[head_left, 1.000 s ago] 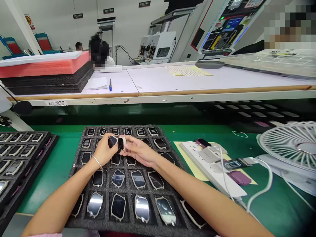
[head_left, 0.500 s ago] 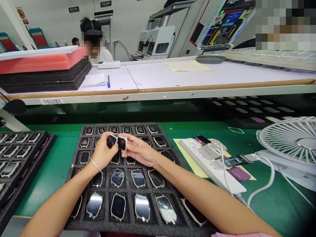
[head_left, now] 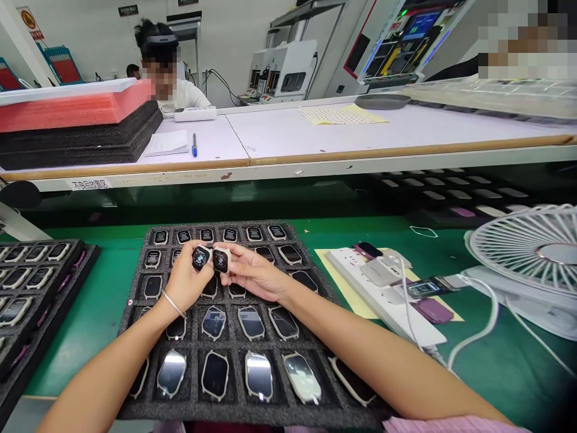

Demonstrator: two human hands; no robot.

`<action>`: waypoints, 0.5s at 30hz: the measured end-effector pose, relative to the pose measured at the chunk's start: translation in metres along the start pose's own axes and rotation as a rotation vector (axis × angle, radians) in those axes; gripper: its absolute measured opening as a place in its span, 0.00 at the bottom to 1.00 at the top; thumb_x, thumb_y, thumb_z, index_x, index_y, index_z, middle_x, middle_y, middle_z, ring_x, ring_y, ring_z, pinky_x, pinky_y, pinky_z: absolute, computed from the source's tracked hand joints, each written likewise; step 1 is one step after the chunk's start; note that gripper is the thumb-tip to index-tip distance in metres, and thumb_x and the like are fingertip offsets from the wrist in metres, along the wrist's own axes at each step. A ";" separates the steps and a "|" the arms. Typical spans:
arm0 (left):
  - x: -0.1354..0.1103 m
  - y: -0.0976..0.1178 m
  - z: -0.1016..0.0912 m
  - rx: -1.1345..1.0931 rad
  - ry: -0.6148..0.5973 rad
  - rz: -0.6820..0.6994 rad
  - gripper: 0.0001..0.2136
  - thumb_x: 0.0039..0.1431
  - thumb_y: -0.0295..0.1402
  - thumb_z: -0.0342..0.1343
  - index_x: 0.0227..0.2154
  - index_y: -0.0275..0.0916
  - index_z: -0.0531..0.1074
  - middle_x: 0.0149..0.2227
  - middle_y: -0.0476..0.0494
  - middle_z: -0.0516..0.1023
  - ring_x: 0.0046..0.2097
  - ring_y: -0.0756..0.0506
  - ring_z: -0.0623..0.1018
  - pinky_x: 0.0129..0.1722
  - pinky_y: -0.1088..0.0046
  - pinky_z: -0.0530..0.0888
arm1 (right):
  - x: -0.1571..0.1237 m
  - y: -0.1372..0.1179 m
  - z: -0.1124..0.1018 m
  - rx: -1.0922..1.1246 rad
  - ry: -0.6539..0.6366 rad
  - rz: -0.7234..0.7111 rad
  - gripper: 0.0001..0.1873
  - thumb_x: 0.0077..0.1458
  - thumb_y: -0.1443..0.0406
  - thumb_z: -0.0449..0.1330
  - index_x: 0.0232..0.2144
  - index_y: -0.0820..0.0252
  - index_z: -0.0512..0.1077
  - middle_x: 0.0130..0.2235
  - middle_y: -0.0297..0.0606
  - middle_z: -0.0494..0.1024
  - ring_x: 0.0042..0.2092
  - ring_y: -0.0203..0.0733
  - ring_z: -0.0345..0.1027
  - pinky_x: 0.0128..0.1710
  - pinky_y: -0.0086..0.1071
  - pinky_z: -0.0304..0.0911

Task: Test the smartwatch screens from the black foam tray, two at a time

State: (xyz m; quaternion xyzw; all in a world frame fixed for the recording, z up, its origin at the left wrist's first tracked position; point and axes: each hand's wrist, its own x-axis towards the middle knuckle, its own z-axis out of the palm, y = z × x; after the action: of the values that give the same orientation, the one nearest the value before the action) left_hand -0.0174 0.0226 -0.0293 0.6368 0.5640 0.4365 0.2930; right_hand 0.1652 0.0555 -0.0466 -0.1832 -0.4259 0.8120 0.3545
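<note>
A white label [head_left: 91,184] on the front edge of the white shelf [head_left: 288,135] carries black Chinese characters, but they are too blurred to read with certainty. No brand can be read on the first smartwatch [head_left: 201,258] or on the second smartwatch [head_left: 221,260]; both screens are lit, with small white marks on a dark face.

The left hand [head_left: 188,273] is closed around the first smartwatch, thumb at its lower edge, and a silver bangle [head_left: 174,304] sits on this wrist. The right hand [head_left: 256,273] holds the second smartwatch by its side, between the thumb and the fingers. The two watches are just beside each other, screens upward, above the rear half of the black foam tray [head_left: 180,411]; I cannot tell if they touch.

Both hands and forearms hide several compartments of this tray, where many other watches lie. To the right stand a power strip [head_left: 419,335] with white cables and a white fan [head_left: 523,237]. Beyond the shelf, a person in white [head_left: 193,93] is partly hidden by stacked foam sheets [head_left: 119,108].
</note>
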 end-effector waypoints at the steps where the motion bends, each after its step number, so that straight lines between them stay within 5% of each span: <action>1: 0.000 0.000 0.000 0.002 -0.004 0.005 0.14 0.54 0.30 0.55 0.45 0.41 0.65 0.43 0.45 0.76 0.45 0.44 0.76 0.49 0.65 0.70 | 0.000 0.000 0.000 -0.007 -0.004 -0.004 0.30 0.46 0.61 0.74 0.52 0.55 0.71 0.37 0.32 0.76 0.32 0.34 0.73 0.36 0.30 0.69; 15: -0.001 0.004 -0.001 0.034 -0.028 0.014 0.13 0.53 0.29 0.55 0.42 0.41 0.65 0.41 0.45 0.77 0.43 0.45 0.77 0.47 0.68 0.71 | -0.002 0.001 -0.002 -0.028 -0.040 -0.014 0.29 0.50 0.62 0.72 0.53 0.54 0.69 0.37 0.31 0.76 0.34 0.34 0.74 0.38 0.30 0.69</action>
State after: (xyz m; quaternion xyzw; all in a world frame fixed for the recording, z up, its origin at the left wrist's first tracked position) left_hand -0.0164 0.0213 -0.0260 0.6519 0.5626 0.4198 0.2868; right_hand 0.1676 0.0549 -0.0483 -0.1689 -0.4453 0.8071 0.3489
